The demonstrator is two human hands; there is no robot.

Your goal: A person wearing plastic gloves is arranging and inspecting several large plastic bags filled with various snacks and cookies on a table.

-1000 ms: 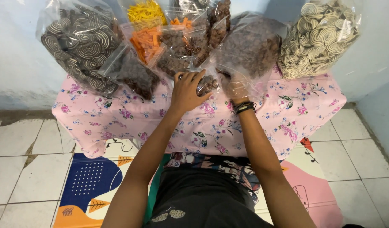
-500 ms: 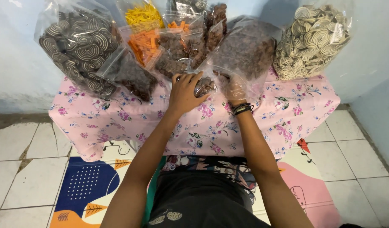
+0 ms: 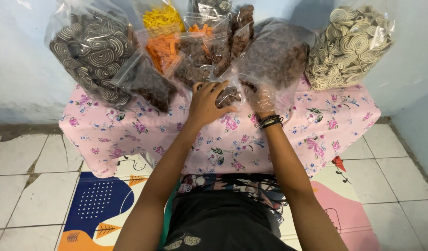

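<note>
Gripping small snack bag (image 3: 228, 95), left hand (image 3: 205, 103) (right hand (image 3: 260, 98) inside big bag (image 3: 274, 60))

Glossy, crinkled clear plastic is seen on every snack bag: the large bag of dark spiral crackers (image 3: 91, 51) at the upper left, the pale spiral bag (image 3: 348, 44) at the upper right, and the big brown-snack bag (image 3: 276, 58) at the top centre. A thin clear plastic film is worn over the right hand (image 3: 260, 97). The table is covered by a matt pink floral cloth (image 3: 130, 135). Dull, worn ceramic tiles (image 3: 19, 186) are seen at the lower left, beside a smooth printed mat (image 3: 98, 204).
</note>
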